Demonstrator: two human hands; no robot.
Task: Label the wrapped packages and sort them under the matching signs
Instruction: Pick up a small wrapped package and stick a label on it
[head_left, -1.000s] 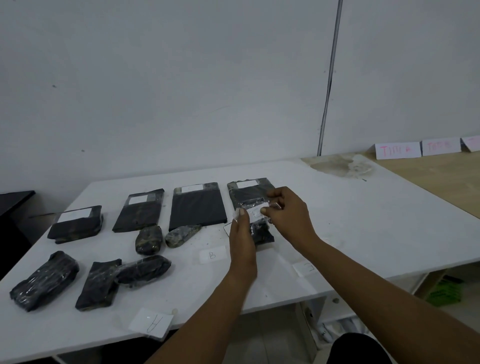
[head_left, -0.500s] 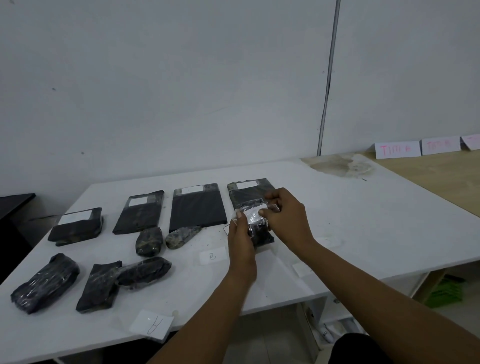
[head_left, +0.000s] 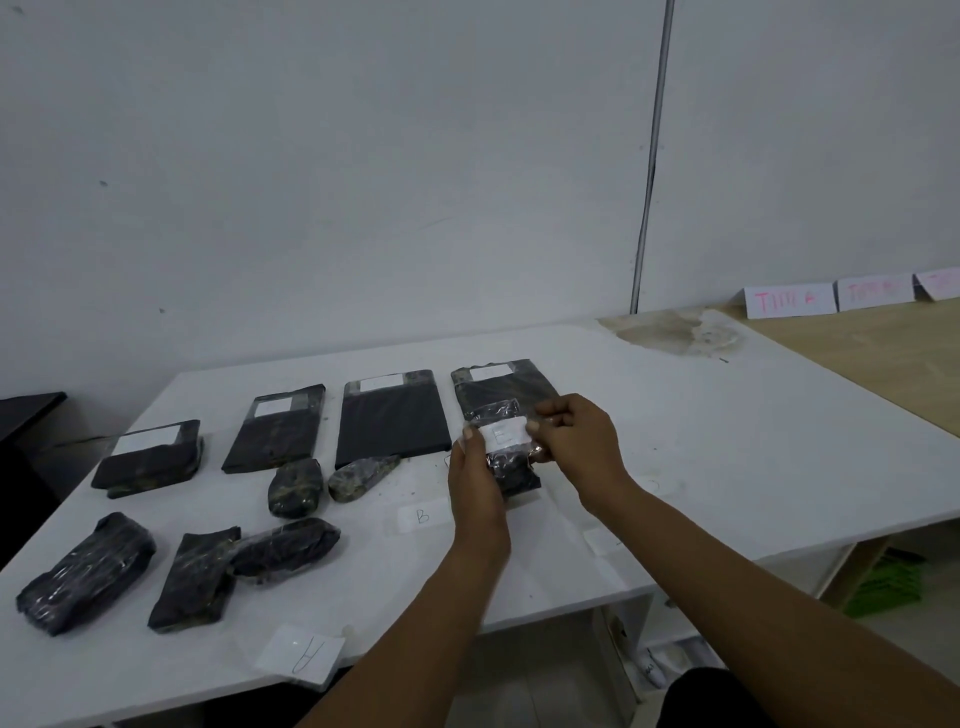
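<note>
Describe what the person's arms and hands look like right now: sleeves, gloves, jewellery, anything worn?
Both forearms are bare up to the frame edge, with no sleeves in view. The left hand and right hand wear no gloves. No watch, ring or bracelet shows on the visible wrists or fingers. No markings are visible.

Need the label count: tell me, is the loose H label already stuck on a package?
No: the H label lies flat on the table, apart from every package.

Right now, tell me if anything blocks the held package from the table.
Nothing visible does. The left hand and right hand hold the small package above bare white table, in front of the flat labelled package.
</note>
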